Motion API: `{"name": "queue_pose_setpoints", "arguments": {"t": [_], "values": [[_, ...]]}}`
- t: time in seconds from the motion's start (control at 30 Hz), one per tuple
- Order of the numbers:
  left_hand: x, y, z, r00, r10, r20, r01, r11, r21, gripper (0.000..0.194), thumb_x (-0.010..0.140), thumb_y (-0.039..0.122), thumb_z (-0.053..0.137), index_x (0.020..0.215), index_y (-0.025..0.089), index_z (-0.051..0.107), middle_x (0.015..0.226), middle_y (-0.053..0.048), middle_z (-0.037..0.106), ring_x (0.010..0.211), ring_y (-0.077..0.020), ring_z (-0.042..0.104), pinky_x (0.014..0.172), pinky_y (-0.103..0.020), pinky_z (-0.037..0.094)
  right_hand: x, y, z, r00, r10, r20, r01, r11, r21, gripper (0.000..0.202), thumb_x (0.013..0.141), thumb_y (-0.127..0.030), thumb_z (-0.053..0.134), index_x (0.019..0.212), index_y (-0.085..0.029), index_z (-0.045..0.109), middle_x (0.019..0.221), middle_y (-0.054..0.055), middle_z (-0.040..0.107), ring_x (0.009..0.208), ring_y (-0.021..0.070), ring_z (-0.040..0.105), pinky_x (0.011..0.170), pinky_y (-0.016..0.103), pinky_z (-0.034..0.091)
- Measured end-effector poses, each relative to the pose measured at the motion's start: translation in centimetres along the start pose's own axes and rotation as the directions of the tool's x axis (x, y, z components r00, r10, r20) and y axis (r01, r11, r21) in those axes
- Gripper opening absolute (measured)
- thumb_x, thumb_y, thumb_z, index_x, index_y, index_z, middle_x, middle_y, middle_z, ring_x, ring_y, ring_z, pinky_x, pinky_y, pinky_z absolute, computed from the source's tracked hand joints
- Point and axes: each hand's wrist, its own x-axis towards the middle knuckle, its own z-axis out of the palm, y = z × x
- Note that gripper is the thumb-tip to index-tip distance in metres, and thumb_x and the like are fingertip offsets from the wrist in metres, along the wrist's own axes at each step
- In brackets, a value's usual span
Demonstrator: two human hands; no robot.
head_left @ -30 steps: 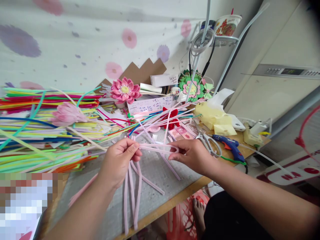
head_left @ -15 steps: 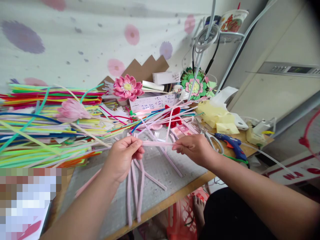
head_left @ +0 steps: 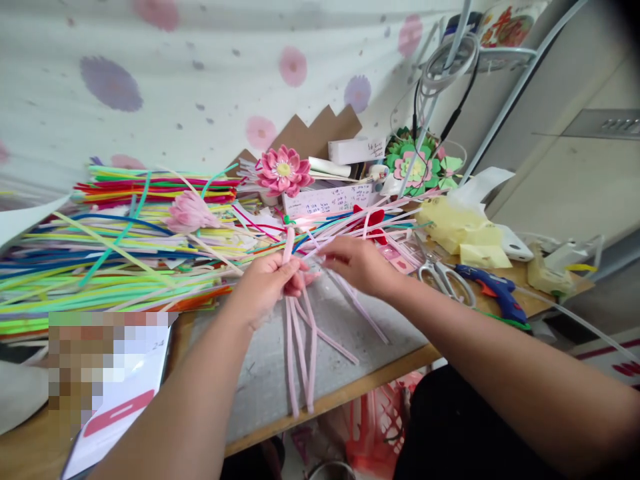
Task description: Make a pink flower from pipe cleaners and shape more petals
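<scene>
My left hand (head_left: 274,281) is closed on a pale pink pipe cleaner (head_left: 289,245). A short length of it sticks up above the thumb. My right hand (head_left: 356,265) hovers just to the right, fingers loosely bent and apart, with nothing visible in them. Below my left hand, several pale pink pipe cleaners (head_left: 300,353) fan out over the grey cutting mat (head_left: 260,400). A lilac pipe cleaner (head_left: 367,313) lies on the mat beneath my right hand.
Bundles of coloured pipe cleaners (head_left: 115,247) cover the left side, with a pink flower (head_left: 190,212) on top. A finished pink flower (head_left: 284,171) stands behind. To the right lie scissors (head_left: 447,277), a blue glue gun (head_left: 493,290) and yellow wrapping (head_left: 450,230).
My right hand has let go of the pink strip stretched between my hands, which now points upward from my left hand. The view has shifted left.
</scene>
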Motion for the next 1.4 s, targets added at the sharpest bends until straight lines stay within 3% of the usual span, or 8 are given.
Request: {"name": "queue_pose_setpoints", "arguments": {"t": [0.17,0.3,0.47,0.67,0.8,1.03,1.2,1.4], "values": [[0.8,-0.8,-0.4,0.996,-0.045,-0.073,0.015,0.927,-0.375,0.014,0.072,0.026,0.061,0.078,0.013,0.06,0.055,0.003,0.052,0.043,-0.0063,0.046,0.046,-0.019,0.035,-1.2,-0.3,3.4,0.903,-0.205,0.377,0.239,0.97,-0.044,0.019,0.082,-0.016,0.052,0.091,-0.023,0.068,0.103,0.006,0.058,0.09,0.0193,0.051,0.073,0.029,0.042],[0.7,-1.1,-0.3,0.993,-0.017,-0.119,-0.023,0.945,-0.325,0.016,0.068,0.027,0.067,0.074,0.012,0.061,0.053,0.004,0.05,0.04,-0.0034,0.038,0.041,-0.017,0.027,-0.7,-0.9,2.8,0.929,-0.252,0.272,0.241,0.968,0.073,0.015,0.08,-0.013,0.052,0.08,-0.018,0.066,0.098,0.008,0.059,0.089,0.018,0.053,0.076,0.028,0.043],[-0.1,-0.2,0.7,0.999,-0.012,0.039,0.026,0.925,-0.379,0.035,0.06,0.043,0.073,0.069,0.011,0.062,0.05,0.001,0.053,0.039,-0.0024,0.031,0.039,-0.018,0.019,-0.1,-1.3,-0.6,0.998,-0.043,-0.05,0.054,0.963,0.262,0.011,0.081,-0.012,0.053,0.081,-0.014,0.064,0.074,0.005,0.063,0.071,0.0133,0.056,0.067,0.024,0.043],[0.0,0.4,0.0,0.999,-0.016,-0.035,-0.006,0.836,-0.549,0.042,0.067,0.053,0.063,0.065,0.01,0.063,0.05,-0.002,0.057,0.033,0.0,0.023,0.036,-0.018,0.012,-1.1,-1.6,-4.3,0.973,0.023,0.23,-0.067,0.981,0.183,0.015,0.083,-0.015,0.052,0.086,-0.013,0.067,0.079,0.006,0.067,0.071,0.0129,0.058,0.064,0.022,0.041],[0.0,0.4,-0.4,0.999,0.024,-0.033,-0.033,0.949,-0.313,0.022,0.062,0.033,0.073,0.065,0.013,0.065,0.049,0.002,0.054,0.037,-0.0022,0.03,0.038,-0.018,0.017,-1.8,-1.3,-5.6,0.929,0.168,0.329,-0.245,0.947,0.208,0.013,0.08,-0.017,0.054,0.081,-0.014,0.067,0.075,0.004,0.066,0.067,0.0122,0.059,0.061,0.022,0.042],[-0.5,0.2,1.2,0.989,0.088,0.12,-0.118,0.954,0.277,0.014,0.069,0.025,0.066,0.059,0.017,0.069,0.062,-0.002,0.063,0.058,-0.0119,0.05,0.055,-0.024,0.035,-2.2,-0.8,-4.7,0.815,0.556,0.162,-0.526,0.593,0.609,0.013,0.079,-0.023,0.052,0.069,-0.014,0.055,0.054,-0.003,0.053,0.041,0.0062,0.049,0.04,0.018,0.042],[-1.1,-0.6,3.7,0.972,-0.092,0.214,0.092,0.996,0.011,0.023,0.075,0.034,0.06,0.065,0.014,0.063,0.064,-0.002,0.063,0.037,-0.0034,0.03,0.038,-0.021,0.018,-1.6,-1.2,-2.9,0.765,0.641,-0.069,-0.408,0.564,0.719,0.011,0.079,-0.024,0.053,0.073,-0.014,0.055,0.054,-0.003,0.055,0.045,0.0078,0.054,0.044,0.018,0.045],[-1.4,-0.7,4.3,0.969,-0.167,0.183,0.2,0.962,-0.185,0.024,0.071,0.033,0.065,0.07,0.01,0.061,0.063,-0.007,0.066,0.033,-0.0005,0.033,0.035,-0.019,0.013,-0.8,-1.9,-2.2,0.698,0.677,-0.234,-0.337,0.599,0.727,0.01,0.078,-0.024,0.054,0.075,-0.014,0.058,0.052,-0.003,0.057,0.047,0.0091,0.056,0.048,0.021,0.048]]}}
